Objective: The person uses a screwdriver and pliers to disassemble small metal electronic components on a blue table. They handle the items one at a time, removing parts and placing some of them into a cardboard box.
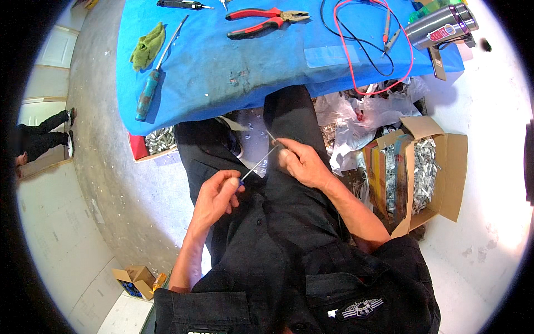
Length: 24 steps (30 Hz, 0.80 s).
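- Thin screwdriver (259,163) over my lap, just below the table edge, its shaft slanting up and away to the right; from here I go from the biggest thing down
- Blue-covered table (194,83) across the top of my view, dark stains near its front edge
- Another person's legs (44,131), in dark trousers, well apart from me on the left
- Open cardboard box (453,178) to my right, flaps spread, full of silvery metal parts (425,172)
- White plastic bags (347,119) bunched beneath the table's right side, near that box
- Test leads (344,51), red and black, looped on the table's right, near a metallic flask (439,28)
- My left hand (217,195), fingers curled closed round the blue handle of the thin screwdriver
- My right hand (303,164), thumb and index finger nearly together, pinching at the shaft's far end
- Large screwdriver (147,94) with a teal handle, lying on the table's left beside a green cloth (148,46)
- Red-handled pliers (261,30), lying further back, jaws pointing right
- Small metal piece (271,136) at my right fingertips; I cannot tell its kind, nor whether the screwdriver tip touches it
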Available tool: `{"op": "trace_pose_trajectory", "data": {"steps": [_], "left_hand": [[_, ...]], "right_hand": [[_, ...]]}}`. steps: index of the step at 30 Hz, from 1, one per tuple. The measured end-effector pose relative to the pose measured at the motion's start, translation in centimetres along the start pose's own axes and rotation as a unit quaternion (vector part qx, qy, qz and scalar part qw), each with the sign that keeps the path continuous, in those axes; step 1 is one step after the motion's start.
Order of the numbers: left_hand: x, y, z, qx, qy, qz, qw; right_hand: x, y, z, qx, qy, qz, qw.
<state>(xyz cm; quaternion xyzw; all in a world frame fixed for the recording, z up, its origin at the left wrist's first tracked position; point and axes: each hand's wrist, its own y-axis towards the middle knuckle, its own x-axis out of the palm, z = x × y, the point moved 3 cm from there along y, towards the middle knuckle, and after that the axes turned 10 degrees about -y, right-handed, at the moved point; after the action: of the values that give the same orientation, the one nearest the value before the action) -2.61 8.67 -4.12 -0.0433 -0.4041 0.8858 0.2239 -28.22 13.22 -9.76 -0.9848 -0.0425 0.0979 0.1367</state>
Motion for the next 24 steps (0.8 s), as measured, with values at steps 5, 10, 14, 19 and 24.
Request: {"op": "trace_pose_trajectory", "data": {"steps": [5, 10, 14, 19, 24], "left_hand": [[-0.3, -0.1, -0.6, 0.109, 0.103, 0.032, 0.988], [0.0, -0.5, -0.4, 0.063, 0.032, 0.01, 0.997], [0.1, -1.1, 0.2, 0.072, 0.055, 0.001, 0.996], [-0.5, -1.5, 0.3, 0.18, 0.083, 0.026, 0.98], [1.3, -1.2, 1.9, 0.202, 0.087, 0.119, 0.968]], "right_hand": [[0.1, 0.1, -0.3, 0.005, -0.002, 0.004, 1.0], [0.1, 0.0, -0.3, 0.012, -0.004, -0.001, 1.0], [0.0, -0.1, -0.8, 0.004, 0.004, -0.014, 1.0], [-0.2, -0.3, -1.0, 0.038, 0.077, -0.002, 0.996], [0.4, -0.7, -4.0, 0.051, 0.143, -0.023, 0.988]]}}
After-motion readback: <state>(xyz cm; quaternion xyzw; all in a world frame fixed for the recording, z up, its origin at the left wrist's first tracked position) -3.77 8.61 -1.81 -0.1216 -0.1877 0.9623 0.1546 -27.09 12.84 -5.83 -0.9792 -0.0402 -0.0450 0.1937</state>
